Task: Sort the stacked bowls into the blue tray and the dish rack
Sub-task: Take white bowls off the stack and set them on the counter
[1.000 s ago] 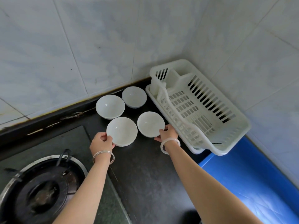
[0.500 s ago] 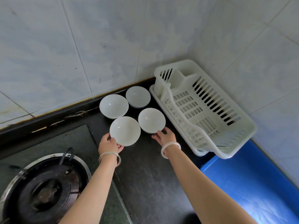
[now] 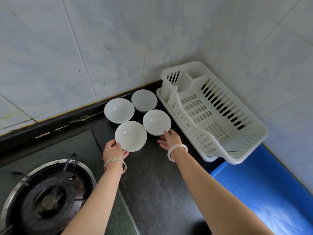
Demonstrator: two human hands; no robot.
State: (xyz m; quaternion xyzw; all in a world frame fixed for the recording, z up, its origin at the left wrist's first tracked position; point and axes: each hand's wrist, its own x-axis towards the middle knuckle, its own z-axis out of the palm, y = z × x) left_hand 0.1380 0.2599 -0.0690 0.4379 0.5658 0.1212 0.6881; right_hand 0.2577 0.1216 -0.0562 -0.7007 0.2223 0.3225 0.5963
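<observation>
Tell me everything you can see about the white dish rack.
The dish rack looks like white plastic, rectangular, with slotted walls, a grid floor and a walled compartment at its far end. Nothing is in it. It sits in a white drip tray on the dark counter in the tiled corner, its near end by the blue tray.

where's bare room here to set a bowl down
Free: the dark countertop between the gas burner and the blue tray; that tray itself; inside the white dish rack. Crowded: the wall corner, where four white bowls sit nearly rim to rim.
</observation>
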